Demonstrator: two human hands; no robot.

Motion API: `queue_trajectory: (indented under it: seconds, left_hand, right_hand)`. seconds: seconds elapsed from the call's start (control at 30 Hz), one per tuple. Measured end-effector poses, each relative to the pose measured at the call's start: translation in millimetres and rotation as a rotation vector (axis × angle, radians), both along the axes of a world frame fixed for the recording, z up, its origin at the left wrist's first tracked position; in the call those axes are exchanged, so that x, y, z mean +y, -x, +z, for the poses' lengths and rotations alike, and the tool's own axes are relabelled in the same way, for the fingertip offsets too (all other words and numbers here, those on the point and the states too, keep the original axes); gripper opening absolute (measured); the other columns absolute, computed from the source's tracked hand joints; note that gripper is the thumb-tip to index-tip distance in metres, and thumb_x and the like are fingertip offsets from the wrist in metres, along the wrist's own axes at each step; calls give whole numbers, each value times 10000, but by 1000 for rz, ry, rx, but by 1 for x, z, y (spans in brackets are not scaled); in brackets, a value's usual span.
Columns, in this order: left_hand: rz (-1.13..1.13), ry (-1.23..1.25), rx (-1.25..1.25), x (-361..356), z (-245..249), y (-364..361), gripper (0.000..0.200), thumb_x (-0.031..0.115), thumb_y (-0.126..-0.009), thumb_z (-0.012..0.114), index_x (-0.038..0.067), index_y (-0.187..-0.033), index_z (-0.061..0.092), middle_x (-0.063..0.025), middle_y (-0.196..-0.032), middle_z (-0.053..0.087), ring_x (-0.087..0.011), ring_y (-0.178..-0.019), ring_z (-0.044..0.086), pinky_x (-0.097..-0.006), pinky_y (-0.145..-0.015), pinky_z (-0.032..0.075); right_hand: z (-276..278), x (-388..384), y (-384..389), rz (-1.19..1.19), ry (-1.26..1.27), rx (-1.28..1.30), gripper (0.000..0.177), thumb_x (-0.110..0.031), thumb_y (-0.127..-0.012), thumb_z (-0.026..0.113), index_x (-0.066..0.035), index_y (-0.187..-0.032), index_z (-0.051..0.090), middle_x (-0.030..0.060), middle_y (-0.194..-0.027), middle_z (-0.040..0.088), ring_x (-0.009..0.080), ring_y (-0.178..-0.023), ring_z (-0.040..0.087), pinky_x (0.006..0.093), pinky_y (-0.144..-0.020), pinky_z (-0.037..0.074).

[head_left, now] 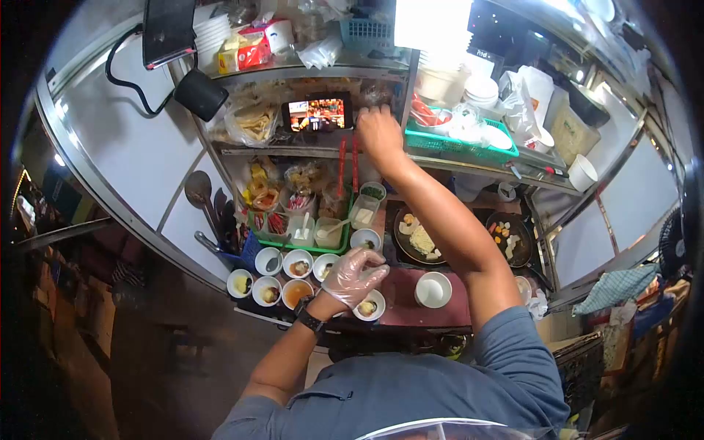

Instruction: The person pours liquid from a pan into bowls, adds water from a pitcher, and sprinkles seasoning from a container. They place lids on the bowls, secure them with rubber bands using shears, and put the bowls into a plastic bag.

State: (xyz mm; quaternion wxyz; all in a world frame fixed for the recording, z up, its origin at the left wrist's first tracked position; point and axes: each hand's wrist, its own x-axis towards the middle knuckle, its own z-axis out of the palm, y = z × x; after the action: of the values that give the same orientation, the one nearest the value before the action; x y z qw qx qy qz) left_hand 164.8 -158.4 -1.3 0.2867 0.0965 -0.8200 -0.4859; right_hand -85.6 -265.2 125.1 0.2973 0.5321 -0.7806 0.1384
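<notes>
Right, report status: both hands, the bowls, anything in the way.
Gloved left hand over small bowls, grip unclear. Right hand raised beside lit phone. Several bowls filled. Right forearm partly hides noodle pan.

I count two pans [522, 253] right of the one green tray [301, 247]. One phone [317, 115] is above it, at least eight small bowls [298, 293] near it.

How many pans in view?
2. One pan, holding noodles, is left of the right forearm; the other pan, holding food pieces, is right of it. The forearm may hide more.
</notes>
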Motion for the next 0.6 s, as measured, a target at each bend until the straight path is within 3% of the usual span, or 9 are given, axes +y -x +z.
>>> queue_trajectory:
  seconds: [0.13, 0.17, 0.23, 0.33, 0.37, 0.4, 0.47, 0.57, 0.6]
  left_hand:
    - [127, 170, 200, -36, 3, -1, 129, 112, -981, 707, 34, -1074, 665, -109, -1016, 702, -233, -887, 670, -367, -812, 548]
    - [120, 169, 202, -41, 6, 3, 129, 112, -981, 707, 34, -1074, 665, -109, -1016, 702, -233, -887, 670, -367, -812, 548]
    - [346, 144, 407, -53, 14, 14, 259, 103, -1013, 678, 44, -1260, 631, -128, -1172, 692, -214, -916, 679, -352, -839, 555]
    - [407, 408, 556, -62, 47, 25, 494, 118, -1012, 696, 117, -1471, 513, -200, -1450, 546, -251, -969, 705, -410, -798, 596]
    - [397, 406, 550, -61, 61, 25, 494, 118, -1012, 696, 117, -1471, 513, -200, -1450, 546, -251, -969, 705, -410, -798, 596]
    - [437, 619, 519, -60, 71, 25, 521, 128, -987, 721, 137, -1467, 520, -217, -1452, 543, -278, -968, 709, -423, -777, 600]
    - [365, 736, 470, -51, 74, 27, 463, 98, -916, 764, 148, -1344, 596, -227, -1438, 551, -327, -1052, 694, -430, -803, 595]
    - [256, 660, 419, -20, 56, 40, 344, 54, -839, 805, 151, -1148, 692, -231, -1415, 566, -375, -1156, 669, -444, -843, 585]
    - [194, 480, 442, -3, 41, 50, 277, 55, -844, 795, 142, -1080, 679, -231, -1395, 584, -371, -1137, 666, -457, -843, 583]
  right_hand:
    - [-5, 13, 2, 99, 222, 46, 190, -58, -885, 600, -28, -1070, 636, 155, -1081, 670, 319, -1065, 633, 413, -897, 544]
    - [-2, 25, 0, 227, 281, 29, 225, -15, -851, 607, -18, -1075, 625, 158, -1064, 659, 337, -1058, 627, 424, -882, 538]
    - [1, 53, -8, 347, 340, 9, 266, 28, -817, 613, -7, -1080, 614, 161, -1048, 649, 355, -1052, 621, 435, -867, 531]
    - [4, 107, -32, 651, 384, 35, 324, 10, -808, 633, -24, -1131, 639, 137, -1047, 645, 337, -996, 615, 439, -847, 528]
    - [4, 128, -41, 681, 370, 62, 333, -2, -814, 639, -33, -1145, 652, 127, -1054, 652, 328, -979, 617, 435, -845, 528]
    - [-1, 148, -47, 732, 367, 60, 317, -40, -813, 662, -52, -1129, 678, 113, -1068, 665, 307, -958, 630, 420, -849, 534]
    - [-9, 191, -56, 709, 326, 180, 327, -123, -803, 706, -94, -1129, 711, 58, -1095, 681, 240, -960, 644, 379, -850, 531]
    - [-25, 251, -50, 730, 232, 189, 342, -170, -826, 696, -144, -1167, 711, 31, -1134, 674, 195, -1000, 656, 357, -869, 521]
    - [-26, 273, -43, 719, 249, 155, 339, -185, -840, 704, -151, -1177, 714, 33, -1155, 670, 203, -1009, 654, 368, -885, 517]
